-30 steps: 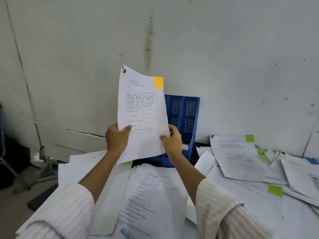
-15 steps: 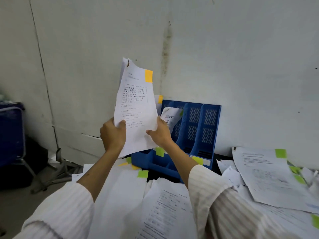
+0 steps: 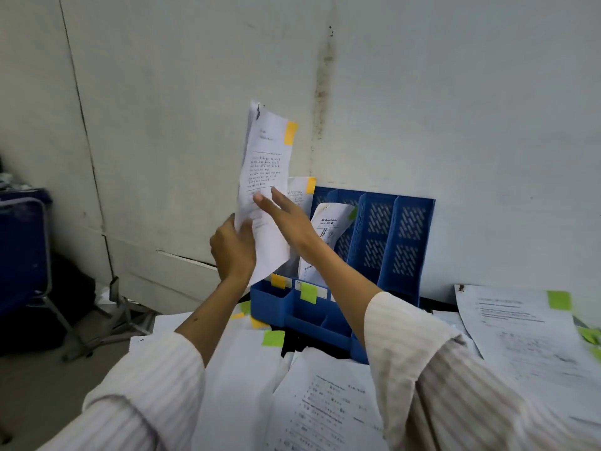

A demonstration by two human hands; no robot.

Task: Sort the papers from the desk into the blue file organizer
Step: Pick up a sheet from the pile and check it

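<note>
Both your arms raised in striped sleeves, your left hand pinching a held sheet, your right hand flat, fingers straight against it.

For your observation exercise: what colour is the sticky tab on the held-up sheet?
Orange-yellow, on the held sheet's top right corner; head view.

soft, even daylight, fairly dim and cool, with no glare. the wall reads flat grey. faint shadows darken the lower left of the frame. wide-angle bending curves the edges; the right hand is slightly motion-blurred.
</note>
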